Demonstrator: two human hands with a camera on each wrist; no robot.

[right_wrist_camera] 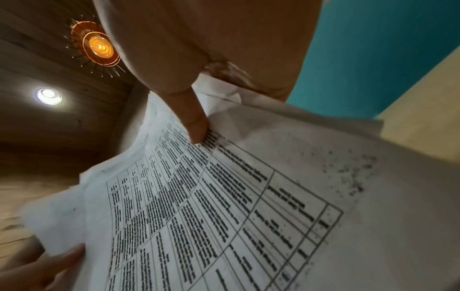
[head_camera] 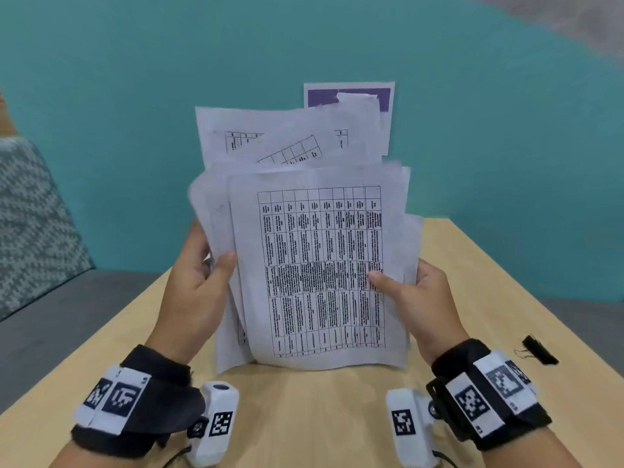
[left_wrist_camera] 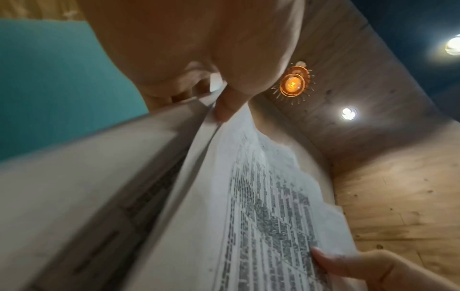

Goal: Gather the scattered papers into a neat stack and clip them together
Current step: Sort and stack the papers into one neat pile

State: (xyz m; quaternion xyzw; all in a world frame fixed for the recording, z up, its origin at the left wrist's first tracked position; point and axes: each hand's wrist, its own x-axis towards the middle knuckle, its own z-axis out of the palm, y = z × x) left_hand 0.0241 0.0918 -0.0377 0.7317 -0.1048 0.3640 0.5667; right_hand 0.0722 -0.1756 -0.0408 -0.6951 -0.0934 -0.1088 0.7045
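Standing on end near the counter's (head_camera: 472,265) middle, the papers (head_camera: 320,265) are uneven, back sheets skewed. Left hand (head_camera: 197,278) and right hand (head_camera: 417,295) each pinch a side, thumbs in front. Risk: loose grip w/ misaligned sheets, some slip or crease. Binder clip (head_camera: 539,349) waits by right edge.

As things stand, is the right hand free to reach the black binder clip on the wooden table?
Probably not yet: the right hand grips the uneven bundle of printed papers. The black binder clip lies unobstructed just right of it.
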